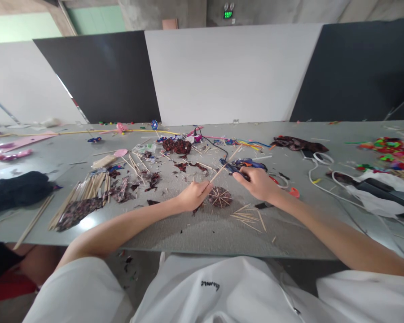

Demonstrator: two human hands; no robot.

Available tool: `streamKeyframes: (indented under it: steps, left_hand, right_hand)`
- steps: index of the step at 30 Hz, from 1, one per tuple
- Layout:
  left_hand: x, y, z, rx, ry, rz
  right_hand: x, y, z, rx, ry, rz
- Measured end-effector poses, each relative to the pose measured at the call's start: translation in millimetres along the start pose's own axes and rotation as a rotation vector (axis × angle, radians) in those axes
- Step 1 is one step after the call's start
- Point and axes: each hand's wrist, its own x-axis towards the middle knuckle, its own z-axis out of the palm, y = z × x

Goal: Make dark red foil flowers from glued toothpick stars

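Diffuse, moderately bright indoor light; its source lies outside the view. A white glare spot shows on the tabletop (175,229) at left, with paler sheen at both far edges. Soft, faint shadows lie beneath the forearms. The exit sign (228,14) glows green. Wide-angle distortion stretches the sleeves and side panels toward the margins. Fine detail is slightly soft throughout, and small items at the right edge blur.
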Motion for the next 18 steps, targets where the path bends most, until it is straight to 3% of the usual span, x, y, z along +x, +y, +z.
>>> streamKeyframes:
  steps: [9, 18]
  left_hand:
    - [5.9, -13.0, 0.0, 0.009, 0.014, -0.012]
    - [9.9, -18.4, -3.4, 0.031, 0.005, 0.002]
  right_hand:
    - [6.3, 2.7, 5.6, -0.095, -0.031, 0.043]
    - [11.9, 4.9, 9.4, 0.009, -0.125, 0.123]
